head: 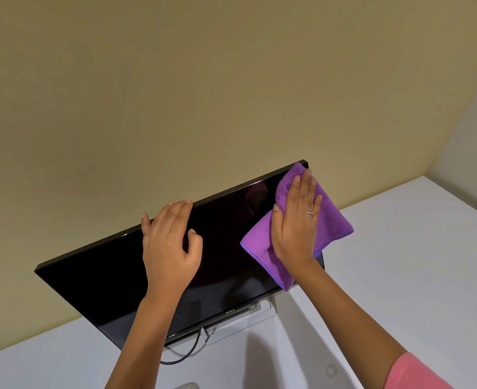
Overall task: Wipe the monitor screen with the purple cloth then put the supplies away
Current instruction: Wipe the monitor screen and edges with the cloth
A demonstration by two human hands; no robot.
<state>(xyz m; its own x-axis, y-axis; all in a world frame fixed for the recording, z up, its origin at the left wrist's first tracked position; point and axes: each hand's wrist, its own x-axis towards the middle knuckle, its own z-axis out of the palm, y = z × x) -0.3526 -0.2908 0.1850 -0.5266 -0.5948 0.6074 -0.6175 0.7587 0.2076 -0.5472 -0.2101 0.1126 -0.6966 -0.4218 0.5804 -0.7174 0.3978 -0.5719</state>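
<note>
Cloth (329,220) is lying under your flat, straight-fingered right hand (296,220), pressing against the monitor screen (97,287) near its upper right corner. Your left hand (170,242) is curling over the top edge, steadying. Unwiped glass is stretching leftward along the long axis.

The single head view looks forward and down, close over the monitor (113,279), apparently tilted since the desk (414,248) slants.

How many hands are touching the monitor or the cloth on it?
2. The left hand grips the monitor's top edge; the right hand presses the purple cloth flat against its upper right corner.
</note>
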